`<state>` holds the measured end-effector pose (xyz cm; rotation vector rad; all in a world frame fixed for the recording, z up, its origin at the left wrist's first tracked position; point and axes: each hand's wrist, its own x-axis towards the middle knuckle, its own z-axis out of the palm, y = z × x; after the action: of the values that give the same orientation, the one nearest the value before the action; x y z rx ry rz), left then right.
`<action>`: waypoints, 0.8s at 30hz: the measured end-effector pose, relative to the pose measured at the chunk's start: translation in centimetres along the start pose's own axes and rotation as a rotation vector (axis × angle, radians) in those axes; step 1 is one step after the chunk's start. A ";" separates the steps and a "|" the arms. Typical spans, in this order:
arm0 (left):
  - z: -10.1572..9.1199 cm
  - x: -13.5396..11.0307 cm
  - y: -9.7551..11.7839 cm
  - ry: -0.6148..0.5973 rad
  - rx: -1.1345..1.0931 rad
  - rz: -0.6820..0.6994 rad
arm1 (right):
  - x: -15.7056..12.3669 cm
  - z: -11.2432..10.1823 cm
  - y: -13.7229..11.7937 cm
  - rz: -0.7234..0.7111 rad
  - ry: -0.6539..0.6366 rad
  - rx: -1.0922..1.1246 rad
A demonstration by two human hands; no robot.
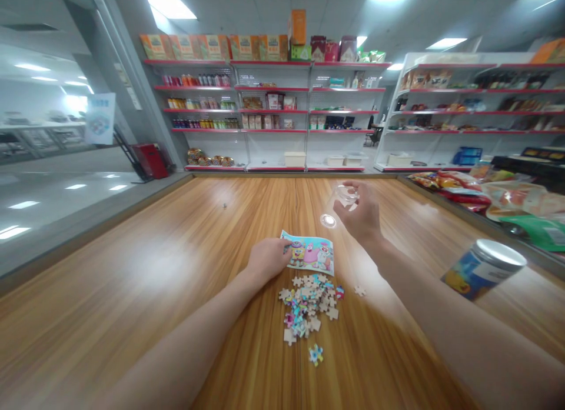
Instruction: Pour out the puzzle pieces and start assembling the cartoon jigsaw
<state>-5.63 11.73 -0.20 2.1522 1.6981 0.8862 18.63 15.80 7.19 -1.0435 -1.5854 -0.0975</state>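
My left hand (269,260) is closed at the left edge of a picture sheet (311,256) with cartoon figures, its fingers curled over the edge. The sheet lies slightly bent on the wooden table. Raised above the table farther right, my right hand (361,213) grips a clear round container (345,193) between thumb and fingers. Just below it on the left is a small clear round piece (328,220), which looks like a lid. A heap of jigsaw pieces (309,304), some wooden side up, is close in front of the sheet. Single pieces lie apart, one patterned piece (316,355) nearest me.
A can (481,269) with a silver top stands right of my right forearm. Snack bags (463,189) line the table's right side. A tiny object (225,205) rests at the back left. Stocked shelves (273,110) stand beyond the table's far edge.
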 end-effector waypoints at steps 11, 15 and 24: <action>1.0 -1.0 0.3 0.117 0.158 0.101 | -3.2 1.4 2.1 0.103 -0.314 0.108; 1.0 -0.8 0.1 0.158 0.163 0.164 | -4.8 1.7 3.6 0.218 -0.350 0.237; 0.5 -0.9 0.6 0.110 0.142 0.352 | -5.4 2.5 4.9 0.330 -0.293 0.362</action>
<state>-4.95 10.77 -0.50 2.5961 1.4927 1.0154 19.53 17.11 -0.36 -1.0463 -1.5877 0.5699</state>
